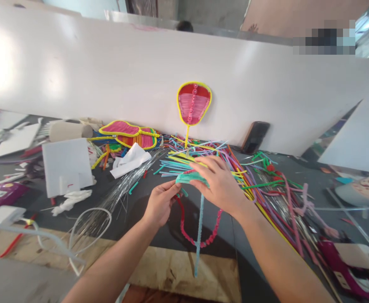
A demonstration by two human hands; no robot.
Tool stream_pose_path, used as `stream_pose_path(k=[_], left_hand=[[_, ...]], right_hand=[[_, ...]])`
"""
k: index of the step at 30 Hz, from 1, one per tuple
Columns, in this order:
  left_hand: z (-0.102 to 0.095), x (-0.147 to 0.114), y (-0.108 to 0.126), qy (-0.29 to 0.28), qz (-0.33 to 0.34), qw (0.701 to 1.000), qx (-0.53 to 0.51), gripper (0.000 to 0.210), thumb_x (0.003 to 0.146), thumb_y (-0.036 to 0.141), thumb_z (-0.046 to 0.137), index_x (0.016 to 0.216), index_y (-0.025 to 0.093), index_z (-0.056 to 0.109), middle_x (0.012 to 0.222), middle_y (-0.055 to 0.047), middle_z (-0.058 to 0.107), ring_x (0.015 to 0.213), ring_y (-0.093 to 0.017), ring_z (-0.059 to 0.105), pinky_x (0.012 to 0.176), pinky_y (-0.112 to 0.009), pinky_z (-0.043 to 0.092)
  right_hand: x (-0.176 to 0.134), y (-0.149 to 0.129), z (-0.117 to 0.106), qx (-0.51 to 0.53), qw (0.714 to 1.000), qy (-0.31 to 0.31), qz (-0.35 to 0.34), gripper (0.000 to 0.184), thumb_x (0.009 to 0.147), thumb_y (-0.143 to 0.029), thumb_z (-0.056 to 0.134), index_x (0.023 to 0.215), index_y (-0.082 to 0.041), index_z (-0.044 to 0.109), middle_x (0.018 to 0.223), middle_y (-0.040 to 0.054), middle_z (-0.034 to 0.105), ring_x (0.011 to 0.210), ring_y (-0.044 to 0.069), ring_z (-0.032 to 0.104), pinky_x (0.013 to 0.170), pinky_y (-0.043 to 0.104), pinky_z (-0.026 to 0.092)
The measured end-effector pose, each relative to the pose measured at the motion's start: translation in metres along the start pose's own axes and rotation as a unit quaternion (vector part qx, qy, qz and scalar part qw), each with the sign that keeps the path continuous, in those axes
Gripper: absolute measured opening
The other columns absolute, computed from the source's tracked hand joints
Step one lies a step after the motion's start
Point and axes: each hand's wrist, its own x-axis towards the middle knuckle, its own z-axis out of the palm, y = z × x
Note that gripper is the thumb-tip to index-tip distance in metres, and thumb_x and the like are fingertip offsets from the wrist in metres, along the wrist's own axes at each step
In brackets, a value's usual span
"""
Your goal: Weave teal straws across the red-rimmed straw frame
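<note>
Between my two hands is a pipe-cleaner piece with turquoise rows [184,178] laid side by side. A crinkled red-pink pipe-cleaner loop [183,225] and a light-blue pipe-cleaner stem [199,231] hang below it. My left hand [161,201] pinches the left end of the turquoise rows between thumb and fingers. My right hand [219,181] curls over the right side, its thumb against the rows and its fingers bent above them. Part of the piece is hidden behind the right hand.
A finished pink fan shape with yellow rim [194,103] stands against the white board [124,71]. Around lie loose pipe cleaners [260,202], metal wires [121,198], a yellow-edged pink shape [130,132], a phone [255,136], a white box [67,166] and purple devices [345,269].
</note>
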Motion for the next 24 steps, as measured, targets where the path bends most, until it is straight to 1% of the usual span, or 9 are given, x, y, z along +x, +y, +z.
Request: stream_pose_path(k=[2, 3, 4, 5, 8, 10, 13, 18, 24], left_hand=[[0.000, 0.001, 0.000, 0.010, -0.010, 1.000, -0.015, 0.025, 0.066, 0.031, 0.076, 0.084, 0.013, 0.073, 0.068, -0.001, 0.063, 0.061, -0.008, 0.052, 0.061, -0.019, 0.042], [0.000, 0.001, -0.001, 0.012, -0.013, 1.000, -0.020, 0.024, 0.066, 0.031, 0.077, 0.081, 0.013, 0.073, 0.067, -0.001, 0.062, 0.060, -0.007, 0.052, 0.060, -0.018, 0.041], [0.000, 0.001, -0.001, 0.011, -0.016, 1.000, -0.025, 0.024, 0.065, 0.031, 0.077, 0.080, 0.012, 0.073, 0.066, 0.000, 0.062, 0.059, -0.007, 0.052, 0.058, -0.017, 0.041], [0.001, 0.001, -0.001, 0.008, -0.016, 0.999, -0.030, 0.023, 0.066, 0.030, 0.077, 0.079, 0.012, 0.073, 0.065, 0.000, 0.062, 0.058, -0.007, 0.051, 0.057, -0.017, 0.041], [0.003, 0.000, -0.001, -0.009, -0.014, 0.999, -0.044, 0.021, 0.068, 0.029, 0.076, 0.080, 0.012, 0.072, 0.066, -0.001, 0.063, 0.059, -0.007, 0.052, 0.056, -0.016, 0.041], [0.004, 0.000, -0.002, -0.014, -0.015, 0.999, -0.049, 0.021, 0.068, 0.028, 0.076, 0.082, 0.012, 0.072, 0.068, -0.001, 0.064, 0.063, -0.008, 0.054, 0.059, -0.016, 0.042], [0.005, -0.001, -0.002, -0.014, -0.031, 0.998, -0.053, 0.021, 0.067, 0.027, 0.076, 0.081, 0.011, 0.070, 0.069, -0.001, 0.063, 0.063, -0.007, 0.053, 0.060, -0.016, 0.043], [0.002, -0.002, -0.003, 0.004, -0.076, 0.993, -0.090, 0.020, 0.065, 0.026, 0.078, 0.067, 0.013, 0.063, 0.058, 0.005, 0.052, 0.050, -0.004, 0.047, 0.050, -0.015, 0.039], [-0.003, 0.003, -0.002, 0.034, -0.120, 0.990, -0.069, 0.020, 0.060, 0.022, 0.078, 0.067, 0.014, 0.061, 0.057, 0.006, 0.050, 0.048, -0.005, 0.046, 0.048, -0.017, 0.039]], right_hand=[[-0.012, -0.008, 0.002, 0.010, 0.995, 0.091, 0.036, 0.020, 0.089, -0.025, 0.053, 0.106, -0.018, 0.061, 0.103, 0.0092, 0.065, 0.100, 0.022, 0.056, 0.089, 0.038, 0.046], [-0.018, -0.014, 0.006, 0.020, 0.991, 0.121, 0.057, 0.016, 0.089, -0.022, 0.051, 0.100, -0.018, 0.062, 0.095, 0.0082, 0.067, 0.091, 0.020, 0.060, 0.083, 0.034, 0.048], [-0.025, -0.021, 0.010, 0.032, 0.989, 0.123, 0.070, 0.015, 0.090, -0.020, 0.049, 0.097, -0.018, 0.062, 0.088, 0.0067, 0.067, 0.084, 0.017, 0.062, 0.076, 0.029, 0.049], [-0.030, -0.028, 0.016, 0.033, 0.992, 0.099, 0.068, 0.014, 0.091, -0.021, 0.048, 0.095, -0.018, 0.062, 0.084, 0.0054, 0.068, 0.078, 0.016, 0.063, 0.070, 0.026, 0.049], [-0.039, -0.042, 0.036, -0.034, 0.996, 0.014, 0.087, 0.014, 0.089, -0.027, 0.053, 0.092, -0.017, 0.063, 0.078, 0.0037, 0.068, 0.066, 0.015, 0.064, 0.054, 0.025, 0.042], [-0.040, -0.044, 0.045, -0.073, 0.993, -0.009, 0.089, 0.011, 0.088, -0.025, 0.054, 0.086, -0.018, 0.063, 0.073, 0.0018, 0.066, 0.058, 0.014, 0.063, 0.049, 0.026, 0.036], [-0.041, -0.041, 0.052, -0.088, 0.993, 0.010, 0.078, 0.014, 0.089, -0.018, 0.050, 0.081, -0.019, 0.062, 0.067, -0.0004, 0.065, 0.054, 0.012, 0.061, 0.048, 0.025, 0.032], [-0.045, -0.038, 0.055, -0.071, 0.994, 0.061, 0.053, 0.014, 0.089, -0.014, 0.048, 0.081, -0.018, 0.059, 0.068, -0.0007, 0.067, 0.055, 0.009, 0.060, 0.050, 0.023, 0.031], [-0.044, -0.038, 0.053, -0.032, 0.994, 0.077, 0.064, 0.017, 0.088, -0.013, 0.046, 0.076, -0.018, 0.057, 0.060, -0.0022, 0.064, 0.051, 0.008, 0.059, 0.050, 0.021, 0.032]])
